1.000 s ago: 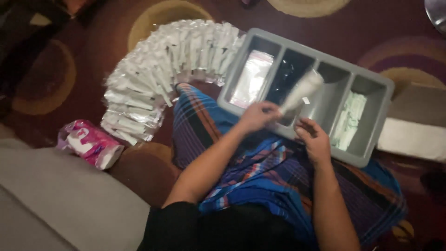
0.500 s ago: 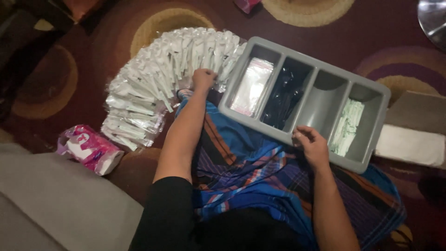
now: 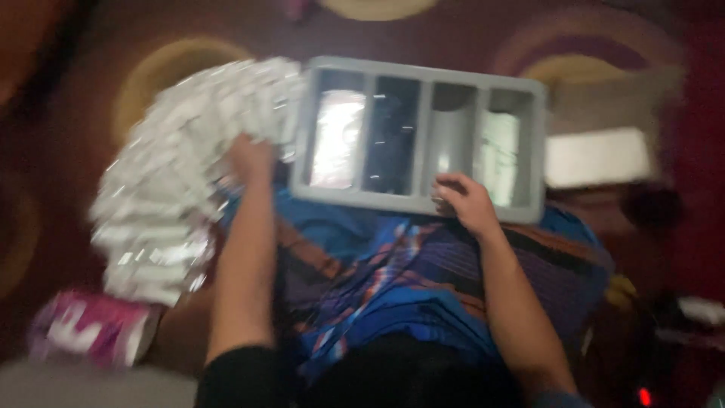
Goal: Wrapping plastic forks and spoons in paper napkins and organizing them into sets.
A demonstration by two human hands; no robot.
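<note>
We look down through a blurred view at a grey four-compartment tray (image 3: 419, 200) resting on our lap at about twelve o'clock. Its leftmost compartment holds a clear shiny packet (image 3: 337, 137), the next one something dark (image 3: 393, 136), the third looks bare and grey, and the rightmost holds a pale greenish-white packet (image 3: 500, 155). At ten o'clock a fanned pile of small white sachets (image 3: 162, 196) spreads over the carpet, its upper edge just beside the tray's left wall. A pink and white wrapper (image 3: 91, 329) lies at eight o'clock, near the pile's lower end. A pale flat box (image 3: 596, 155) sits at two o'clock, just beside the tray's right wall.

Our left hand (image 3: 251, 157) reaches out with the arm nearly straight and rests on the sachets at the pile's inner edge; the blur hides whether the fingers close on one, so we cannot tell. Our right hand (image 3: 466, 202) curls over the tray's near rim, fingers bent around it, gripping it.

A blue and purple checked cloth (image 3: 393, 279) covers our legs. Below everything lies a dark maroon carpet (image 3: 68, 98) with yellow ring patterns.
</note>
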